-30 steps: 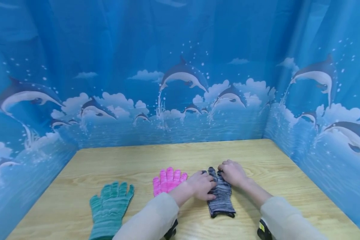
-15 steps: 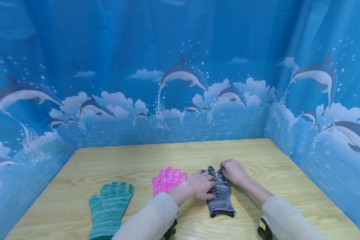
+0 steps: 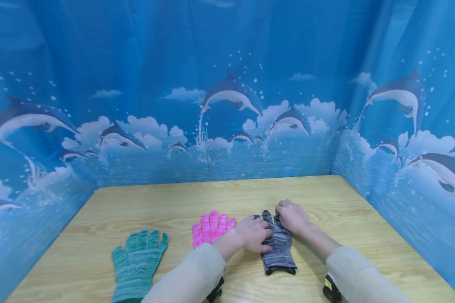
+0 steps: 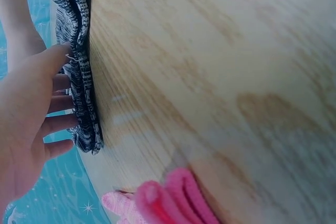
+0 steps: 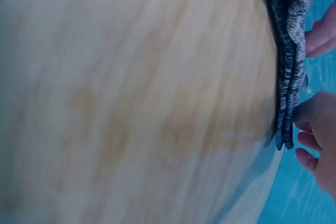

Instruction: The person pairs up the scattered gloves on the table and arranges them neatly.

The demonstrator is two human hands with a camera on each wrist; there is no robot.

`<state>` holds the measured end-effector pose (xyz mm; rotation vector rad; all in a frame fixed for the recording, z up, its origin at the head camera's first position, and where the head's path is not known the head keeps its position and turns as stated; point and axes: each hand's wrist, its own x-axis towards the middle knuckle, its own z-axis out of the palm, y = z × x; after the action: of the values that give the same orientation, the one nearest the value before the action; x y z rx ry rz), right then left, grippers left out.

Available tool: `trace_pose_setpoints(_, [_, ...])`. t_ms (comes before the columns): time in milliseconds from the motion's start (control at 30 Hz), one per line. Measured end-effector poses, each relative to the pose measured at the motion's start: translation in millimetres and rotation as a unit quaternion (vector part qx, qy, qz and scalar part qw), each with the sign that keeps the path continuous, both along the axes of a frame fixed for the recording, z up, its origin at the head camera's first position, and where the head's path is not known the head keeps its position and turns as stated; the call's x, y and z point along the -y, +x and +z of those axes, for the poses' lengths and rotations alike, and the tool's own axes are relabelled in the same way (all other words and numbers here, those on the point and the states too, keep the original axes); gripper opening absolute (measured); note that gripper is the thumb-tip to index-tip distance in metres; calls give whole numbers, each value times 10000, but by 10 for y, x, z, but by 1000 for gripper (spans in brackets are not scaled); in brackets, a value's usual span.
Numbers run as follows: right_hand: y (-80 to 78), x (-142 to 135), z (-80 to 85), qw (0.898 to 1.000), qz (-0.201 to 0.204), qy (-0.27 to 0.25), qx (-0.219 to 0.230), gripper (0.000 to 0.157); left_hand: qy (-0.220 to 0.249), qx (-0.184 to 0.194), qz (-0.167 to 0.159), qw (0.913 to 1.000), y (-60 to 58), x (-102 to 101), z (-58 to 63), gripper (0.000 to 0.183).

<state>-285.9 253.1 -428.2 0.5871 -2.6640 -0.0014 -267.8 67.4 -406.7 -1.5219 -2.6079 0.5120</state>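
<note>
A grey-and-black knitted glove (image 3: 279,248) lies on the table, fingers pointing away from me and dark cuff towards me. The left wrist view shows it edge-on as stacked layers (image 4: 84,98). My left hand (image 3: 252,234) rests on its left side, thumb and fairly straight fingers touching the knit. At the far right, my right hand (image 3: 293,216) has curled fingers at the tips of the glove's fingers. In the right wrist view, the right thumb (image 5: 310,107) meets the glove's edge and seems to pinch it with the forefinger; the contact is partly hidden.
Left of my left hand lies a pink knitted glove (image 3: 212,229), partly covered by my forearm. A green striped glove (image 3: 139,261) lies farther left, near the front. The wooden table (image 3: 167,198) ends at a blue dolphin-print curtain (image 3: 155,84) behind and at the sides.
My right hand shifts slightly right, then back left, at the grey glove's fingertips. My left hand and the gloves stay practically where they were.
</note>
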Motion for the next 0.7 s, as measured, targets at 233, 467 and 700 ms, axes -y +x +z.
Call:
trace_pose_setpoints(233, [92,-58,52,9976,681,-40,71,5,6,-50,-69,10000,-6,-6,-5,52])
trace_pose_setpoints(467, [129,-117,40,9965,661,-134,501,12,-3,-87,-86,9999,-18,-3,-20,52])
trace_pose_setpoints(700, [125,-261,119,9955,121,-822,464,9,15,-97,-68,9999,-8,-2,-17,53])
